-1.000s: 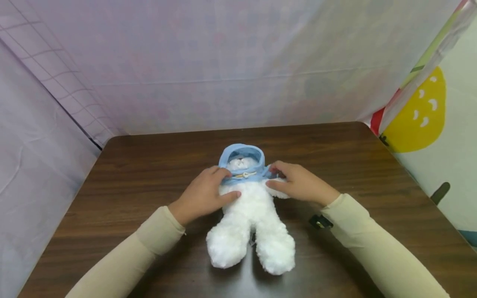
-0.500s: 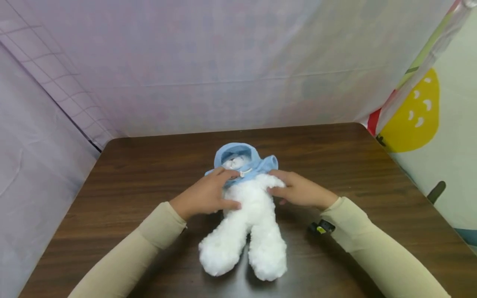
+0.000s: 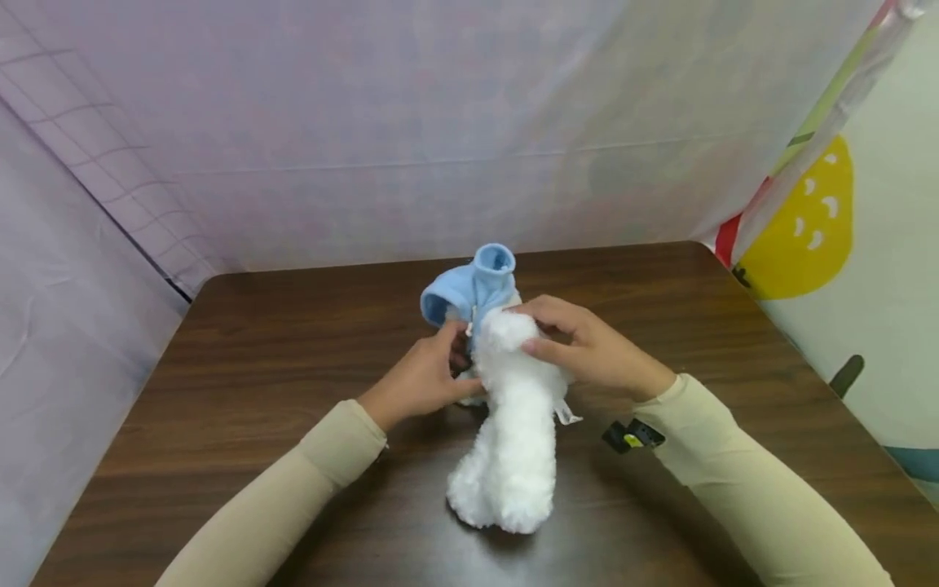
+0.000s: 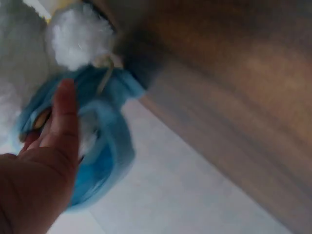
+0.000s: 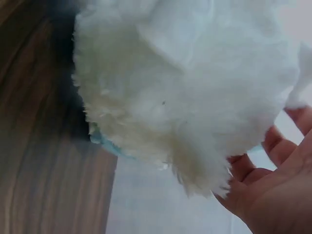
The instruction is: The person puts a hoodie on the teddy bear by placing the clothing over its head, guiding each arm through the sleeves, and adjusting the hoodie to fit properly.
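A white plush toy [image 3: 522,412] in a light blue hooded top [image 3: 456,289] is turned onto its side over the table, its legs toward me. One blue sleeve [image 3: 495,261] points up. My left hand [image 3: 420,379] holds the toy's front around the chest, thumb and fingers spread apart on it. From the other side my right hand [image 3: 596,352] grips the upper body near a white arm, thumb on the fur. The left wrist view shows the blue hood [image 4: 119,141] beside my fingers. White fur [image 5: 175,83] fills much of the right wrist view. The toy's face is hidden in the head view.
The dark wooden table [image 3: 293,326] extends around the toy. Behind it hangs a pale curtain [image 3: 440,122]. A small white tag [image 3: 566,412] sticks out from the toy's right side. A black device [image 3: 634,436] sits at my right wrist.
The toy has rolled from lying on its back onto its side, its hood now facing left and one sleeve upward. Both hands have shifted with it and keep hold.
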Demonstrator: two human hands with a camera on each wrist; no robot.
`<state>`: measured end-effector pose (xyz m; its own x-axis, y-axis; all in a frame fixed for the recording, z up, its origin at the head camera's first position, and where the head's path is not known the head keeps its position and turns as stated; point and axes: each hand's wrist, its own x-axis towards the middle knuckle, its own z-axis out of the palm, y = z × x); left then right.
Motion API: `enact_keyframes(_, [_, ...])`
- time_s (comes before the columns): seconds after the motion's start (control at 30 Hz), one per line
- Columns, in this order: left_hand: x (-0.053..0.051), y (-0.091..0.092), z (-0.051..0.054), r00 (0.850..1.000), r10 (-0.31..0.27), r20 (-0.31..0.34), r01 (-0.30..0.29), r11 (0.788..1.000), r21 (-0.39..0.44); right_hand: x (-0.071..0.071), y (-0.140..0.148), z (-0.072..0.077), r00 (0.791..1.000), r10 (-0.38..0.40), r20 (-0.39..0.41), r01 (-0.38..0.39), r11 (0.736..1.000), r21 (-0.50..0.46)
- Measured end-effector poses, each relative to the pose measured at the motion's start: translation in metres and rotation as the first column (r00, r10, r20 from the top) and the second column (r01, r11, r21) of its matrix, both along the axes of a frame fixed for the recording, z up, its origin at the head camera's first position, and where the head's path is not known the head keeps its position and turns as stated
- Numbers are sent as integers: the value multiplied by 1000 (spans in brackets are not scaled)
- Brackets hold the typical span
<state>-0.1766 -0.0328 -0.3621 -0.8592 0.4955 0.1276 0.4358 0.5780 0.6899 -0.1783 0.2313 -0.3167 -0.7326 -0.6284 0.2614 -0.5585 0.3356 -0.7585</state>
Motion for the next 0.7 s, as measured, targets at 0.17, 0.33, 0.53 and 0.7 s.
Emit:
enact_keyframes(0.17, [2, -5, 8, 998, -3, -55, 0, 998, -56, 0, -4, -10, 1000, 2, 3, -2, 999, -35])
enact_keyframes(0.33, [8, -10, 23, 997, -53, 61, 46, 993, 107, 1, -12, -10, 999, 6, -32, -7, 1000, -21])
enact_keyframes(0.53, [9, -3, 17, 999, -34, 22, 31, 990, 137, 2, -20, -8, 995, 89, -53, -92, 993, -72])
enact_keyframes(0.7, [10, 2, 13, 999, -16, 43, 3, 958, 287, 6, -21, 1, 983, 100, -152, -100, 995, 13])
